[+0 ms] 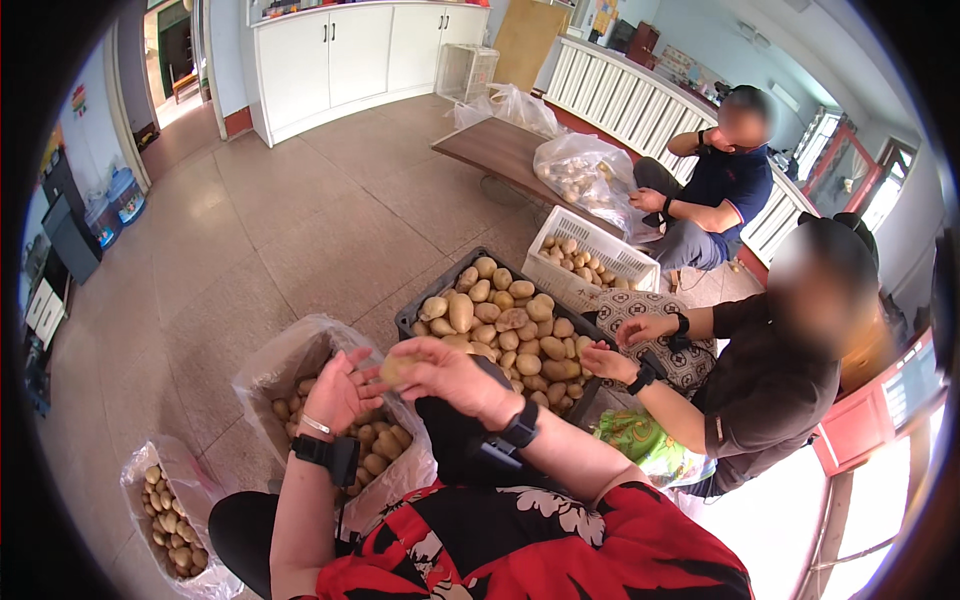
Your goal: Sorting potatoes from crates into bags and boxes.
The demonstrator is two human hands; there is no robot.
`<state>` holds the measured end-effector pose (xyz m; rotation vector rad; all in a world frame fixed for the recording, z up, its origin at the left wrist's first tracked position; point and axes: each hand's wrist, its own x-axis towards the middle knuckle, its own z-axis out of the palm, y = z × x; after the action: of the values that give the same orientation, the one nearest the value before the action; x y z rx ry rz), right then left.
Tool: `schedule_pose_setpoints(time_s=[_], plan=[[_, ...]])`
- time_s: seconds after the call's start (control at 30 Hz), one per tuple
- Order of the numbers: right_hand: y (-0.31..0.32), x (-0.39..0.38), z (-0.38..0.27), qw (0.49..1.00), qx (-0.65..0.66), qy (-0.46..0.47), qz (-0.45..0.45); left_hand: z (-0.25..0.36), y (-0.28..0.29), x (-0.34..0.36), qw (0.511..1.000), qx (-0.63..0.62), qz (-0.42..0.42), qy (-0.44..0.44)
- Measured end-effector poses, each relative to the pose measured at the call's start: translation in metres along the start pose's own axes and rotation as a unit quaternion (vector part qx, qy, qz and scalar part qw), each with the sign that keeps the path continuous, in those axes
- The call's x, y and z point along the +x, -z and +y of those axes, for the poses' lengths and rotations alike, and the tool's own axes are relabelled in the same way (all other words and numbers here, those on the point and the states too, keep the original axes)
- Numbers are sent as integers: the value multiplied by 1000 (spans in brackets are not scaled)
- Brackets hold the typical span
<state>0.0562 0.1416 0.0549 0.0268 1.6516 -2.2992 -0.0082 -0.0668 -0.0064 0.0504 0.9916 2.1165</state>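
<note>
My right hand (450,378) grips a potato (398,371) between thumb and fingers. My left hand (338,398) is just beside it, palm turned up and fingers apart, its fingertips close to that potato; whether they touch it I cannot tell. Both hands are above a container lined with clear plastic (262,372), where more potatoes (378,452) lie, partly hidden by my left wrist. Just beyond my right hand stands a black crate (408,318) heaped with potatoes (508,318).
A narrower plastic-lined box of potatoes (172,520) stands at lower left. Past the black crate are a white crate (640,268), a clear bag of potatoes (585,165) and a low brown board (490,150). Two people sit on the right; the nearer one's hands (612,362) reach beside the black crate.
</note>
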Motion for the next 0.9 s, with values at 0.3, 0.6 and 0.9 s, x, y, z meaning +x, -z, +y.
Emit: schedule_pose_setpoints(time_s=[0.3, 0.6, 0.9], plan=[[9, 0, -1, 987, -148, 55, 35, -39, 75, 25, 991, -92, 90, 46], [156, -27, 37, 838, -445, 73, 307, -97, 246, 18, 883, -235, 405, -22], [220, -81, 162, 672, -655, -160, 306, -112, 322, -4, 838, -166, 503, -133]])
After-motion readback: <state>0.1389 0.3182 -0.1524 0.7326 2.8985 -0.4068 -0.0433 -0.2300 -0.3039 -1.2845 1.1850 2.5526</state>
